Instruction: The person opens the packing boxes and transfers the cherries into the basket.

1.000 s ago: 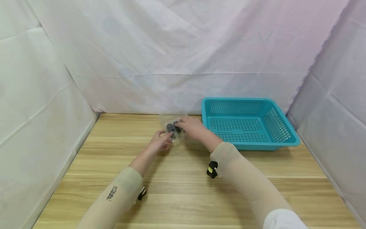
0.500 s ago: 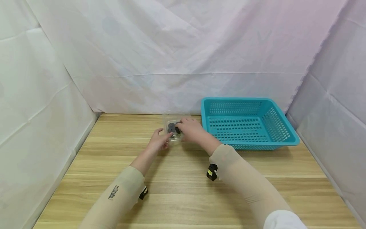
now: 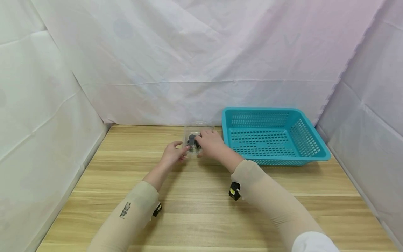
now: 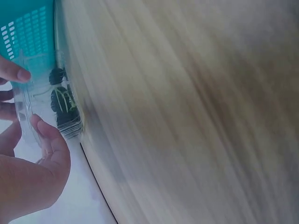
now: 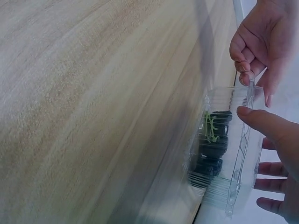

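Note:
A clear plastic box (image 3: 188, 130) stands on the table near the back edge. Dark lumpy pieces (image 5: 215, 145) with thin green strands on them show through its wall; their kind is unclear. With thumb and fingers, my left hand (image 3: 171, 154) pinches the box's near left rim. My right hand (image 3: 211, 142) holds the box's right side, its thumb (image 5: 261, 120) against the rim and its fingers reaching over the top. In the left wrist view, the box (image 4: 70, 130) appears sideways beside both hands. The right hand partly hides the dark pieces in the head view.
A blue-green slotted basket (image 3: 277, 161) stands at the back right, close to my right hand. White cloth (image 3: 195, 70) hangs behind the wooden table (image 3: 195, 210) and along both sides.
The box has shifted slightly right and turned to sit squarer to the back edge. Both hands stay on it, with only small shifts of the fingers.

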Available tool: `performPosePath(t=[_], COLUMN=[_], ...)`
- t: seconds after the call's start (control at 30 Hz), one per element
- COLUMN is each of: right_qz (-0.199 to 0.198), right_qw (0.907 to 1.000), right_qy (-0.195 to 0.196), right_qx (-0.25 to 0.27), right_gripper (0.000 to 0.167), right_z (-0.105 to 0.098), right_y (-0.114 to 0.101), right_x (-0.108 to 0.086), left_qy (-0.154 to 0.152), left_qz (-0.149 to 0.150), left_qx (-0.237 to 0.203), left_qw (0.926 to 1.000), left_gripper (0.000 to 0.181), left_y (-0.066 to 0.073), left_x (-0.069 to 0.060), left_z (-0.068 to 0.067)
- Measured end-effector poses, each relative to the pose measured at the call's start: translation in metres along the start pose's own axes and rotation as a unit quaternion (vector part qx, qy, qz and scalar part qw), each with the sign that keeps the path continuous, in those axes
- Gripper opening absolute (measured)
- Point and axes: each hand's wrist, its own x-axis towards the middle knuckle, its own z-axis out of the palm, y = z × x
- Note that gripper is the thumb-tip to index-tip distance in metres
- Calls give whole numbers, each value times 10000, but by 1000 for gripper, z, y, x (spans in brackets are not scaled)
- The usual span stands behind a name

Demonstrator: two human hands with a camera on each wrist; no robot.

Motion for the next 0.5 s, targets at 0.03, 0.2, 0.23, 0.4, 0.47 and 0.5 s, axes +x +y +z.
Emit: performPosePath(t=[0.03,0.2,0.23,0.4,0.47,0.5], right_qz=[-30,-231,-271,-452,-538,-587], right_qw=[10000,9993,9991,9979,9973,9969], right_qy=[18,93,98,62,38,27], right_qx=[23,272,313,449,489,518], right_gripper=[73,73,73,71,71,71], right_z=[0,2,2,1,0,-1], right_y=[1,7,8,14,15,15], right_x=[-1,-4,-5,-9,-10,-11], left_qy=[-22,-177,-227,-430,-481,-512], left_qz=[52,73,62,-49,-98,-114], left_qx=[99,434,498,667,730,766], left_qw=[9999,9989,9985,9968,9961,9957], left_gripper=[63,61,61,60,60,60], left_y=[0,1,2,4,5,5], left_x=[1,5,6,9,11,11], left_z=[-1,-8,-9,-15,-18,-19])
